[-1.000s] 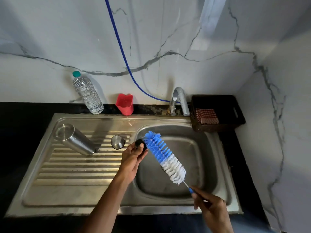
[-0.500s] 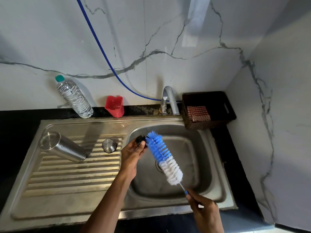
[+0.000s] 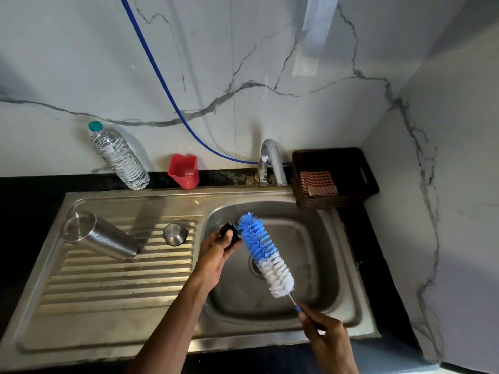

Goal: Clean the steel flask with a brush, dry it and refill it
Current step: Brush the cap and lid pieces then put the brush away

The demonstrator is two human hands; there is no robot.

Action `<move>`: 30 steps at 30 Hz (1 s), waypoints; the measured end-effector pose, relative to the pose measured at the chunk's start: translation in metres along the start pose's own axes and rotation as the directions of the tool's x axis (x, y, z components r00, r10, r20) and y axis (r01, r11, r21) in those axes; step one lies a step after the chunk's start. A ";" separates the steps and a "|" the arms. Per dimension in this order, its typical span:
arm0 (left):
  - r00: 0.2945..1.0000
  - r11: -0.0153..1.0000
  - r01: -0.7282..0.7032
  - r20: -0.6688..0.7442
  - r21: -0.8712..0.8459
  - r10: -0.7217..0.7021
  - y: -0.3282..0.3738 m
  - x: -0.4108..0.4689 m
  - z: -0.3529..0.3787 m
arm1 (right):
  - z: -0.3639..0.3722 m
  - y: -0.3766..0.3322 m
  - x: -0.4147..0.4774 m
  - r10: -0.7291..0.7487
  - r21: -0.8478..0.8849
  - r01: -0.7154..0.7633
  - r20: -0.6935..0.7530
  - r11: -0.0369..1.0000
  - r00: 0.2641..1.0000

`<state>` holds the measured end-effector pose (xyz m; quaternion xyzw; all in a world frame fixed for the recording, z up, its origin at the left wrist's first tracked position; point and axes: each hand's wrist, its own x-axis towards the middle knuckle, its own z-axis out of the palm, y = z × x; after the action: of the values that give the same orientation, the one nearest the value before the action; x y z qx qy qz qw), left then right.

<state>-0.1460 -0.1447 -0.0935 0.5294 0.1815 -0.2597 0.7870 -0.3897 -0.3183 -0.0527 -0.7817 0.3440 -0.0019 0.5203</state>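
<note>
The flask [image 3: 102,236] lies on its side on the drainboard [image 3: 108,287], at 9 o'clock from the basin [image 3: 310,238], with a steel cap [image 3: 175,234] near it at 3 o'clock. Over the basin the left hand [image 3: 216,255] grips a small black piece [image 3: 229,233] against the tip of the brush [image 3: 264,255], whose handle the right hand [image 3: 326,336] grasps at 5 o'clock. At 12 o'clock, along the wall, stand a bottle [image 3: 118,157], cup [image 3: 183,171], tap [image 3: 271,160] and basket [image 3: 361,171].

The person is showing two bare arms, uncovered from the wrists down to the frame's lower edge. The left hand [image 3: 216,252] and the right hand [image 3: 328,340] are going bare too, and the left forearm [image 3: 175,319] is looking long and slim.
</note>
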 end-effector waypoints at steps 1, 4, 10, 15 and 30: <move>1.000 1.000 0.008 0.022 0.003 -0.008 -0.002 0.000 0.000 | 0.001 -0.003 0.005 -0.007 0.010 0.007 0.000 1.000 1.000; 0.991 0.999 0.041 0.125 -0.007 -0.039 -0.012 -0.005 0.008 | 0.007 -0.021 0.023 -0.031 0.050 0.030 0.029 0.998 0.999; 0.996 0.986 0.068 0.067 -0.154 -0.058 -0.002 -0.009 0.013 | 0.002 -0.012 -0.003 -0.011 0.037 0.011 -0.002 0.999 1.000; 0.996 0.967 0.084 0.014 -0.241 -0.083 -0.001 -0.009 0.005 | -0.013 -0.004 -0.017 -0.013 0.010 0.014 -0.029 1.000 0.999; 0.998 0.994 0.023 0.065 -0.104 -0.017 0.000 -0.016 0.006 | -0.004 -0.008 -0.023 -0.034 -0.013 0.034 -0.033 0.999 0.999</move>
<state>-0.1587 -0.1465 -0.0825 0.4771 0.1748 -0.2745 0.8164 -0.4044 -0.3069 -0.0359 -0.7904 0.3393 -0.0216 0.5095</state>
